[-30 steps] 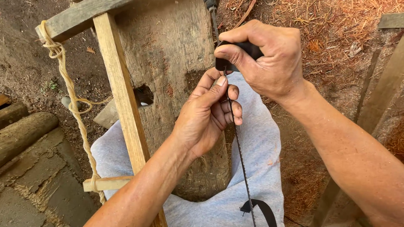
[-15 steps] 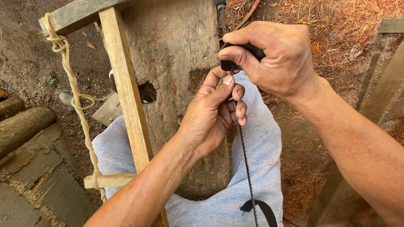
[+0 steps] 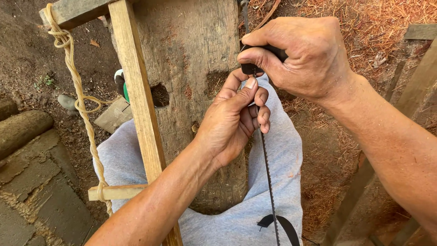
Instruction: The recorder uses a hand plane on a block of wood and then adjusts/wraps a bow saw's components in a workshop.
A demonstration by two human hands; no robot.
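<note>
Head view: right hand [image 3: 306, 59] fisted tight around black saw handle [image 3: 266, 57], above the knees. Left hand [image 3: 236, 120] just below it, thumb and fingers pinched on thin toothed saw blade [image 3: 267, 173] right under the handle; blade runs down over grey trousers [image 3: 277, 155]. Weathered wood slab [image 3: 191, 68] stands behind the hands, between the legs. Pale wooden frame bar [image 3: 136, 95] to the left, twisted rope [image 3: 77, 100] beside it. Dirt ground [image 3: 27, 64] around.
</note>
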